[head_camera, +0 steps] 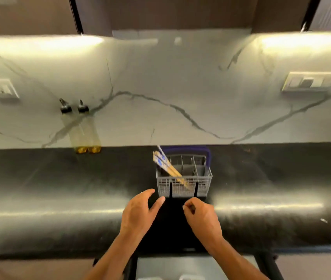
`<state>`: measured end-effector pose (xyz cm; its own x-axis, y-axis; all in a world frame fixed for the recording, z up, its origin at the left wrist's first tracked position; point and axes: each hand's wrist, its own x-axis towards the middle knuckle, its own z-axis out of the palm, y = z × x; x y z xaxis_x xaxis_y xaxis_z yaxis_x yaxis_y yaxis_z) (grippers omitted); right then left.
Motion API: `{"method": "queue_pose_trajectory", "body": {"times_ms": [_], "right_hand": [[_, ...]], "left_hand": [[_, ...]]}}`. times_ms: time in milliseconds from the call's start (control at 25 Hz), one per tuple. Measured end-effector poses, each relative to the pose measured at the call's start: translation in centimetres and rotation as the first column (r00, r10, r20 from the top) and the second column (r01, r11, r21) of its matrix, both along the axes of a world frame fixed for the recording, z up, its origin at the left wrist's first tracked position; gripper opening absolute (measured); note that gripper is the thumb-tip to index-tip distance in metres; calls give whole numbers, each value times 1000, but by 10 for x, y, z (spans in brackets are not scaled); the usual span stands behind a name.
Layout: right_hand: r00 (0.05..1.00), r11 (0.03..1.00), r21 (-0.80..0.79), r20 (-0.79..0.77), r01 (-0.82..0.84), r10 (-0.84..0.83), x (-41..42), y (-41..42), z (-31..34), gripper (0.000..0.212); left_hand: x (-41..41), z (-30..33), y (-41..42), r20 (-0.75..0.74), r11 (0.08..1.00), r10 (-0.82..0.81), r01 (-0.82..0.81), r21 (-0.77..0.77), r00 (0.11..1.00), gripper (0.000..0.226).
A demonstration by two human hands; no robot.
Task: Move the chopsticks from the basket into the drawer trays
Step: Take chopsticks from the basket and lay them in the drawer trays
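Basket: a grey plastic lattice cutlery basket [183,183] with a blue carrying handle stands upright on the dark polished stone counter [59,199], near its front edge and just beyond both hands, within easy reach.
Chopsticks: a bundle of pale wooden chopsticks with blue-patterned tops [165,165] leans to the far left out of the basket's left compartment, their tops clear of the rim; none has been taken out yet.
Left hand: the left hand [138,213] hovers empty just near-left of the basket, fingers spread and lightly curved, seemingly ready to steady the basket or take the bundle.
Right hand: the right hand [201,217] hovers near the basket's front wall, fingers curled in loosely, thumb meeting fingertips; it appears to pinch nothing.
Drawer: a pale open drawer [180,265] shows at the near edge below the counter; its trays are mostly cut off.
Background: two clear oil bottles with black pourers [84,134] stand far left by the marble wall, out of the way.
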<state>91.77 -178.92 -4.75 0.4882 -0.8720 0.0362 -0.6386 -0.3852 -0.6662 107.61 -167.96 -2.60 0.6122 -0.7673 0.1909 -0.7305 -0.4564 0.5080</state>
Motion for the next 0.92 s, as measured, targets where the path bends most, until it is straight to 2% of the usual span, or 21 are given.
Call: {"method": "queue_pose_trajectory", "body": {"times_ms": [240, 360, 520, 600, 680, 760, 840, 880, 920], "right_hand": [[996, 977, -212, 74, -23, 40, 35, -43, 78, 14], [990, 954, -295, 110, -48, 84, 48, -58, 98, 27], [985, 950, -293, 104, -105, 141, 64, -75, 104, 32], [987, 956, -264, 51, -131, 150, 72, -84, 98, 31], [987, 964, -214, -20, -158, 157, 81, -92, 87, 27], [982, 970, -164, -90, -178, 165, 92, -100, 76, 22], [972, 970, -127, -142, -206, 188, 103, -109, 64, 19], [964, 968, -108, -165, -227, 208, 109, -114, 59, 18], [956, 964, -90, -183, -250, 231, 115, -117, 55, 18]], "left_hand": [[21, 83, -50, 64, 984, -1, 13, -179, 998, 54], [31, 97, -69, 68, 985, 16, -4, -171, 998, 57], [45, 83, -86, -72, 991, 88, -94, -90, 994, 73], [50, 65, -94, -217, 988, 134, -148, -50, 967, 81], [52, 45, -103, -427, 969, 213, -246, -24, 879, 81], [52, 28, -111, -629, 951, 237, -310, -7, 741, 59], [47, 19, -117, -824, 927, 193, -374, -24, 532, 34], [45, 17, -120, -896, 916, 151, -399, -31, 417, 27], [42, 17, -123, -932, 907, 119, -420, -39, 344, 22]]}}
